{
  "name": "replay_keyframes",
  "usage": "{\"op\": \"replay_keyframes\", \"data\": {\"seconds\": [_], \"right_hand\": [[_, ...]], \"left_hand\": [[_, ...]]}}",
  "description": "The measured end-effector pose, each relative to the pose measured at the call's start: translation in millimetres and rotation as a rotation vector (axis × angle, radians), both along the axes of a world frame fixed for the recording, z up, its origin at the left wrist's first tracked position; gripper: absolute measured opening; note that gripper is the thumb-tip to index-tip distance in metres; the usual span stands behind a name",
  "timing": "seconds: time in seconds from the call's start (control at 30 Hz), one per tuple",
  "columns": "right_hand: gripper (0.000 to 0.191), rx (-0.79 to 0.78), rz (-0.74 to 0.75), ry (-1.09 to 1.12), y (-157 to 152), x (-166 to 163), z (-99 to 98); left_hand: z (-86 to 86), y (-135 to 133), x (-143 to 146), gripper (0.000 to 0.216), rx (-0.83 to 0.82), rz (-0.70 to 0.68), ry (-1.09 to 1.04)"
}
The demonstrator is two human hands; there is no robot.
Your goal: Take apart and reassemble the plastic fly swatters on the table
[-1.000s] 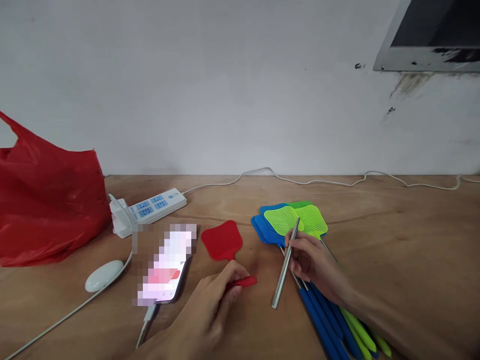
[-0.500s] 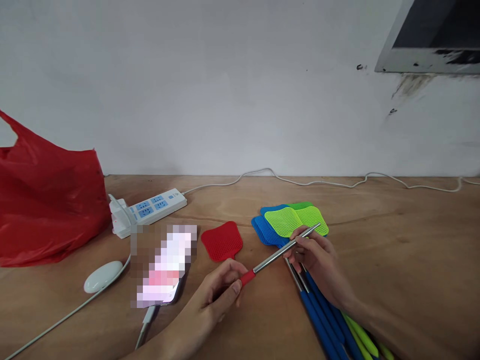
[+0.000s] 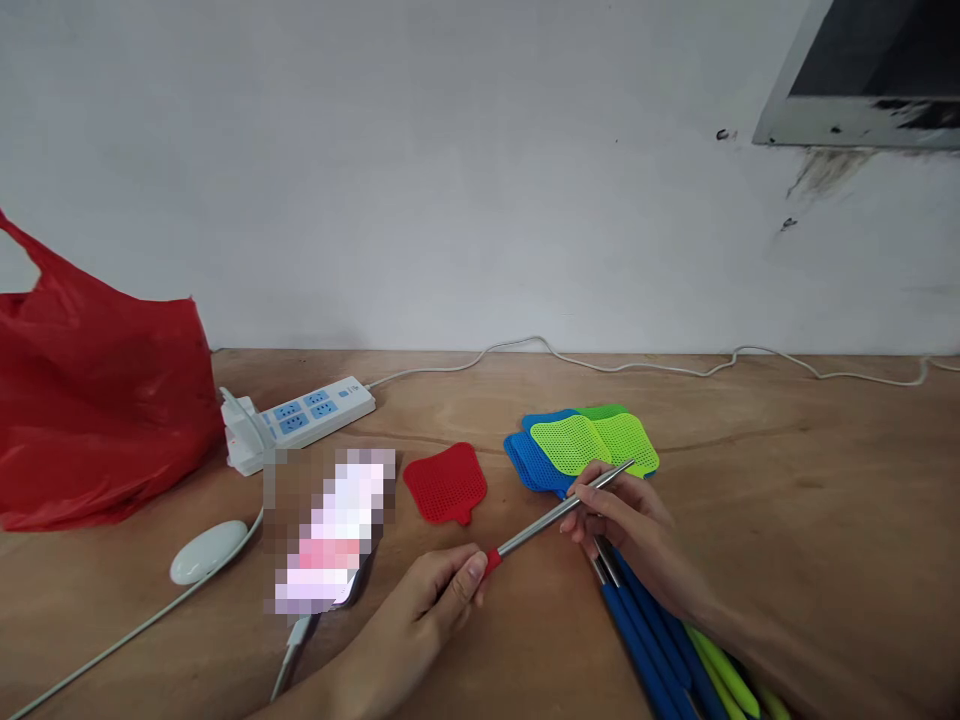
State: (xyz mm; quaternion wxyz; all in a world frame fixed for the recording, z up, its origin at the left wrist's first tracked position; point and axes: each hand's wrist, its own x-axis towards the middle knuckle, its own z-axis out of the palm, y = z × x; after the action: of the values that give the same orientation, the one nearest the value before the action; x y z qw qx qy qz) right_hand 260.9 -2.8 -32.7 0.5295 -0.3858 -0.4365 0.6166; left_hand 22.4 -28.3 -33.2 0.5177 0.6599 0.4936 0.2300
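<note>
My left hand (image 3: 431, 600) is closed round a red handle (image 3: 491, 560), whose tip pokes out past my thumb. My right hand (image 3: 626, 525) pinches a silver metal rod (image 3: 559, 510) that slants up to the right; its lower end meets the red handle. A loose red mesh swatter head (image 3: 446, 484) lies flat on the wooden table (image 3: 787, 500), just beyond my left hand. Under my right hand lies a pile of finished blue and green fly swatters (image 3: 581, 445), heads away from me, handles running to the bottom right.
A red plastic bag (image 3: 97, 410) sits at the far left. A white power strip (image 3: 296, 420), a phone (image 3: 330, 530) on a cable and a white oval mouse-like object (image 3: 206, 550) lie left of my hands. A white cord (image 3: 675, 365) runs along the wall.
My right hand swung the silver rod from steep to slanted and brought its lower end to the red handle in my left hand. The two now meet.
</note>
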Motion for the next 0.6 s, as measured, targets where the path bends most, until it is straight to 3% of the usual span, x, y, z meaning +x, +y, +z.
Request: {"op": "replay_keyframes", "data": {"seconds": [0.1, 0.3, 0.6], "right_hand": [[0.029, -0.015, 0.053, -0.022, -1, 0, 2.1], [0.030, 0.072, 0.101, -0.126, -1, 1, 2.7], [0.025, 0.099, 0.089, -0.104, 0, 5, -4.2]], "left_hand": [[-2.1, -2, -2, 0.058, 0.097, -0.049, 0.069], [-9.4, -4, -4, 0.061, 0.118, -0.053, 0.105], [0.7, 4, -3, 0.054, 0.099, -0.155, 0.046]]}}
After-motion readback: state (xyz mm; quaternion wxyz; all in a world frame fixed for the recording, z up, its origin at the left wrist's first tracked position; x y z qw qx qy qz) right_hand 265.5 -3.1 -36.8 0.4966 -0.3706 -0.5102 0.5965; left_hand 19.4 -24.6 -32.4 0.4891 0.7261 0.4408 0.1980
